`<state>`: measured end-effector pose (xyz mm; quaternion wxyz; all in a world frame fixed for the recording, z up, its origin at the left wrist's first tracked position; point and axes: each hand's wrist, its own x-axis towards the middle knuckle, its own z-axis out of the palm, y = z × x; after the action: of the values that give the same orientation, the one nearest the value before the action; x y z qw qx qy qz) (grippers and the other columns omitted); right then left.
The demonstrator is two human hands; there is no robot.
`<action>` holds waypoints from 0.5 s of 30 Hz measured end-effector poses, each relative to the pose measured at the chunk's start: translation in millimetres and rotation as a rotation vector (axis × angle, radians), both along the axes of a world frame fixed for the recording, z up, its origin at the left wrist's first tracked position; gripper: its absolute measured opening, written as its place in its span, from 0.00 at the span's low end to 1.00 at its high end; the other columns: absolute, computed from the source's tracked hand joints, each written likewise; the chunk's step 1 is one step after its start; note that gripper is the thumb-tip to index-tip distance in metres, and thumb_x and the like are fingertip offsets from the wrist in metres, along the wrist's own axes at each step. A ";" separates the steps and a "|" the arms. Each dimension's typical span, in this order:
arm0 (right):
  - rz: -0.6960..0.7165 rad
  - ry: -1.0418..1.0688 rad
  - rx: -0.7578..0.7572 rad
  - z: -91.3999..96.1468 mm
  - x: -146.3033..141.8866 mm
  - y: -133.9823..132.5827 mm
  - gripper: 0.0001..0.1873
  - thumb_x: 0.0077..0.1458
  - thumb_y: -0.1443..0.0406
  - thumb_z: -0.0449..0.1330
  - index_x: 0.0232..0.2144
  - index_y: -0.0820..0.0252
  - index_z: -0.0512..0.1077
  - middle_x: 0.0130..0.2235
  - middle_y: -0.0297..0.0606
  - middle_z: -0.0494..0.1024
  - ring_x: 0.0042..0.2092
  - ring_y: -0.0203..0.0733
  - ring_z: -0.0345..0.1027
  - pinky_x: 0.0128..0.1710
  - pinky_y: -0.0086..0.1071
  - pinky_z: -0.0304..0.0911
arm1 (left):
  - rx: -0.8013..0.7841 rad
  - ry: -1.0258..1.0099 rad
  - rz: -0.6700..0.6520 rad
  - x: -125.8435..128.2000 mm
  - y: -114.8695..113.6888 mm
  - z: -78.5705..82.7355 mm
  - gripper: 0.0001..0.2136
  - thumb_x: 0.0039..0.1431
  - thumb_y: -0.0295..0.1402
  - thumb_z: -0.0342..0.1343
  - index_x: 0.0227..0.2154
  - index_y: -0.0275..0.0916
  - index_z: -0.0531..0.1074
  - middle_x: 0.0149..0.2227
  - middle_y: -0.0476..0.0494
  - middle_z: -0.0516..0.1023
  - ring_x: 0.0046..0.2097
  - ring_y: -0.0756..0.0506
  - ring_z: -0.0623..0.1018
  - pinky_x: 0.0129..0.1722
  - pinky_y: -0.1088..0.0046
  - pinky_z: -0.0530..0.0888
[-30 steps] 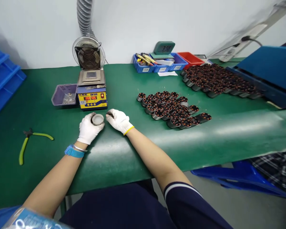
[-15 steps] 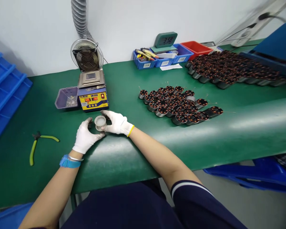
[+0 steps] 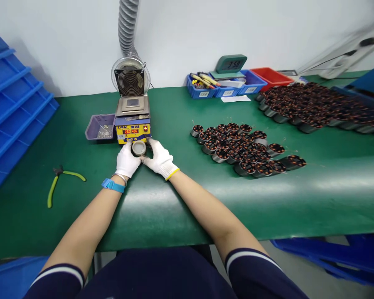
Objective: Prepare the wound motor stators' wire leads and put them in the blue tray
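Observation:
A small round pot [image 3: 139,148] with a pale inside and a grey rim stands on the green table, right at the front of a yellow-and-blue heater unit [image 3: 132,128] with red digits. My left hand [image 3: 127,159], in a white glove with darkened fingertips, curls round the pot's left side. From the right, my right hand [image 3: 158,158], gloved the same way, wraps thumb and fingers about it. Both thumbs meet near its front edge. Above the heater's metal top stands a fan [image 3: 131,82] behind a clear round shield.
Green-handled cutters [image 3: 53,189] lie open at left. A purple tray [image 3: 92,128] with metal bits adjoins the heater. Several copper-wound motor parts [image 3: 235,145] stand to the right, with a larger group [image 3: 308,104] behind. Blue bins [image 3: 202,93] and a clock [image 3: 231,64] line the wall.
My left hand has closed in on the pot from the left. With both hands on it, the pot has come closer to the heater's front. The camera view has shifted.

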<state>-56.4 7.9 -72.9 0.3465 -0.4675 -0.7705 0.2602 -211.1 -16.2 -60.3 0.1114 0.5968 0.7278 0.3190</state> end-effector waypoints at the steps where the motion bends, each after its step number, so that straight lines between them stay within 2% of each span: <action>1: 0.003 0.004 -0.003 -1.1 0.5 0.4 0.43 0.49 0.61 0.67 0.65 0.62 0.59 0.63 0.49 0.67 0.60 0.53 0.67 0.61 0.45 0.65 | -0.002 0.000 0.003 0.4 1.0 0.1 0.37 0.46 0.33 0.68 0.61 0.31 0.65 0.58 0.28 0.74 0.59 0.31 0.75 0.58 0.57 0.72; 5: -0.022 0.092 0.004 -7.5 7.0 -3.3 0.43 0.48 0.59 0.66 0.64 0.61 0.59 0.61 0.48 0.68 0.58 0.51 0.68 0.59 0.43 0.66 | -0.003 0.002 -0.018 -1.7 -7.2 -0.1 0.42 0.43 0.38 0.70 0.62 0.30 0.62 0.56 0.28 0.74 0.58 0.33 0.75 0.58 0.60 0.72; 9: -0.104 0.181 0.114 -6.0 21.3 -6.1 0.38 0.54 0.56 0.60 0.64 0.63 0.57 0.60 0.51 0.68 0.58 0.50 0.68 0.59 0.42 0.66 | -0.001 0.010 -0.005 -9.4 -32.4 0.1 0.45 0.42 0.41 0.70 0.62 0.29 0.60 0.56 0.27 0.73 0.57 0.33 0.76 0.57 0.58 0.72; 12: -0.162 0.067 0.230 12.7 27.0 10.2 0.34 0.58 0.57 0.55 0.64 0.63 0.57 0.61 0.53 0.67 0.61 0.52 0.64 0.61 0.45 0.62 | -0.003 0.010 0.045 -16.3 -52.3 -1.4 0.41 0.43 0.39 0.69 0.60 0.31 0.63 0.55 0.27 0.73 0.57 0.30 0.75 0.57 0.52 0.72; 15: -0.083 -0.193 0.343 46.8 16.7 43.8 0.33 0.59 0.58 0.55 0.63 0.67 0.59 0.63 0.53 0.64 0.64 0.53 0.58 0.64 0.43 0.57 | 0.011 -0.015 0.082 -23.4 -61.5 -5.2 0.37 0.46 0.40 0.66 0.60 0.32 0.64 0.54 0.28 0.74 0.56 0.29 0.75 0.57 0.51 0.72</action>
<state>-39.6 51.7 -26.2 0.3561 -0.4557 -0.8132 0.0647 -234.5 -77.7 -65.5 0.1004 0.5645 0.7490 0.3321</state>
